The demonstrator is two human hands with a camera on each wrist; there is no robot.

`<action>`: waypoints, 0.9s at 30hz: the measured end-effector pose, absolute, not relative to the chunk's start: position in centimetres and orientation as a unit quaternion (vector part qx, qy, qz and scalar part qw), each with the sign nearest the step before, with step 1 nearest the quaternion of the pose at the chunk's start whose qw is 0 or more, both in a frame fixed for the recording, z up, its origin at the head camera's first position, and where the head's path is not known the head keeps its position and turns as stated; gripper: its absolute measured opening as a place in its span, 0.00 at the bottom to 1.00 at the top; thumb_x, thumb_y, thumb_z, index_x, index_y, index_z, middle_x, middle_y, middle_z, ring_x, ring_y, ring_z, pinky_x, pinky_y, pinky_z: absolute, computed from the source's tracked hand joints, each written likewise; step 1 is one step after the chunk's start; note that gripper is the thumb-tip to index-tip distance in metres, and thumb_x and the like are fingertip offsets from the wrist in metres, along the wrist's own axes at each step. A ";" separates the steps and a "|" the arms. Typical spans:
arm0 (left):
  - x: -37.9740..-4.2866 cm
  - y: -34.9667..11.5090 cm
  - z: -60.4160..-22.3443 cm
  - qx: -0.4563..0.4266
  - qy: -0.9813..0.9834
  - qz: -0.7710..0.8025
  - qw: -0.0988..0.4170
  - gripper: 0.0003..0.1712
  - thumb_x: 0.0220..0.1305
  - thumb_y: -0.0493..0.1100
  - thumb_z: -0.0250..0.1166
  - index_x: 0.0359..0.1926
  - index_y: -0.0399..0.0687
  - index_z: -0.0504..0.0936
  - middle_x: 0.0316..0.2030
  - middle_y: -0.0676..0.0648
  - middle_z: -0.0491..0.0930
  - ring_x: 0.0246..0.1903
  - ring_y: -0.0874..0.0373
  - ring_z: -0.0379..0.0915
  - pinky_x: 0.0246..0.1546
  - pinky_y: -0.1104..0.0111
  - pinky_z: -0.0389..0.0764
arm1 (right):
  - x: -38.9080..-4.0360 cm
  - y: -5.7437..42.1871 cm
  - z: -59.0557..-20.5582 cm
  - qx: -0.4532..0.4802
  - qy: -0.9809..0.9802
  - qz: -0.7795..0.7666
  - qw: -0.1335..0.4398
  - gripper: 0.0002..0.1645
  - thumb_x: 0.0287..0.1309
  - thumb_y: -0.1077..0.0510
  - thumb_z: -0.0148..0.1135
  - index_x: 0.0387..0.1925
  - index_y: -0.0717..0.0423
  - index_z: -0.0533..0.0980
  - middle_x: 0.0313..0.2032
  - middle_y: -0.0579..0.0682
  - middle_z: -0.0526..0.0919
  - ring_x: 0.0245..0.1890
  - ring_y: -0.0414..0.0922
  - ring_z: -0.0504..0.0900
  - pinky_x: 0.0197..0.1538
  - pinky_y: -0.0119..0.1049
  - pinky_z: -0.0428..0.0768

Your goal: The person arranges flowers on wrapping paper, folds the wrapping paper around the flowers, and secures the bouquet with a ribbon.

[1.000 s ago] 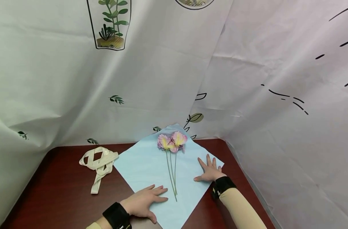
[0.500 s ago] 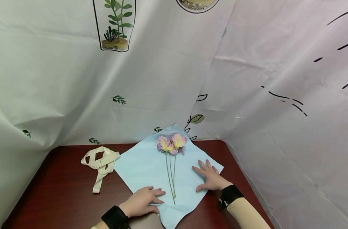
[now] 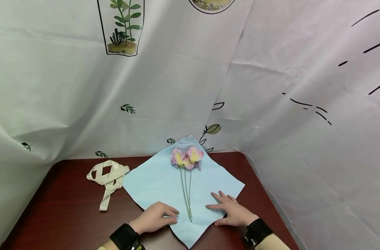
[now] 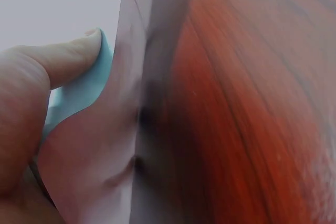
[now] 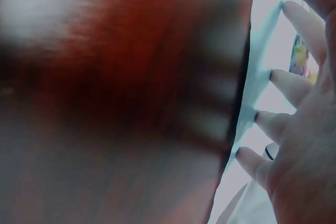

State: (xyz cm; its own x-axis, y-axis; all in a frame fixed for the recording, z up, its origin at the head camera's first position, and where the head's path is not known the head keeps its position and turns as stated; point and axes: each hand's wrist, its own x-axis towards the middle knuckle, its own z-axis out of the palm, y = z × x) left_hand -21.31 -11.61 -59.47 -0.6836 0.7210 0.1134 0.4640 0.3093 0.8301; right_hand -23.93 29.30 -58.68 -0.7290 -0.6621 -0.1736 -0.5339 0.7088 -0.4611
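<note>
A sheet of light blue wrapping paper (image 3: 152, 177) lies cornerwise on the dark red table, its near edge raised and bent. Pink and yellow flowers (image 3: 186, 158) on several thin green stems rest along its middle. My left hand (image 3: 153, 217) pinches the paper's lower left edge, making a small crease by the stem ends; the left wrist view has the thumb (image 4: 73, 59) against the blue face. At the lower right edge, my right hand (image 3: 232, 210) rests on the paper with its fingers spread. In the right wrist view, those fingertips (image 5: 247, 153) touch the sheet near its edge.
A loosely coiled cream ribbon (image 3: 110, 177) lies on the table (image 3: 67, 201) left of the paper, one end trailing toward me. White printed cloth (image 3: 164, 86) hangs behind the table and along its right side.
My left hand has gone from lying flat to pinching the paper's edge. My right hand has slid toward me along the right edge. The near part of the sheet has lifted and bent.
</note>
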 end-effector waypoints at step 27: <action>-20.4 -14.4 -58.5 0.451 0.824 0.306 0.155 0.26 0.83 0.32 0.61 0.76 0.46 0.81 0.72 0.47 0.82 0.74 0.53 0.76 0.74 0.60 0.74 | -22.3 31.1 -58.4 -0.362 0.884 -0.266 0.131 0.18 0.87 0.53 0.58 0.59 0.31 0.90 0.72 0.52 0.83 0.78 0.74 0.67 0.70 0.84 0.61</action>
